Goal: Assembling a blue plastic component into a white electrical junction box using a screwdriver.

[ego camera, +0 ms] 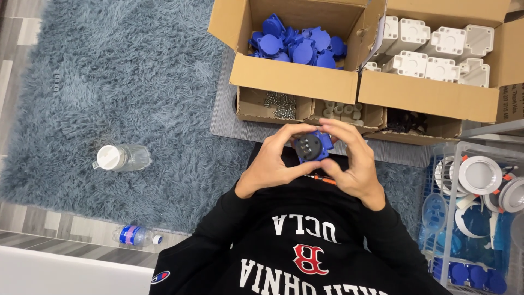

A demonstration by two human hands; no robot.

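Here the blue socket part (312,146) sits between both hands in front of the chest, its round dark face up, the left hand (271,164) and right hand (353,164) pinching it from opposite sides, equally near.

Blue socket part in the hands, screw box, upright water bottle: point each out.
blue socket part (312,146), head view, dark round face.
screw box (279,106), head view, screw pile.
upright water bottle (109,157), head view, white cap.

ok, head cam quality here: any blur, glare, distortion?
Head view: even soft light, faint shadows; both hands and the blue socket part sharp; mild glare on the clear bottle; slight wide-angle bend at the carton edges; no motion blur.
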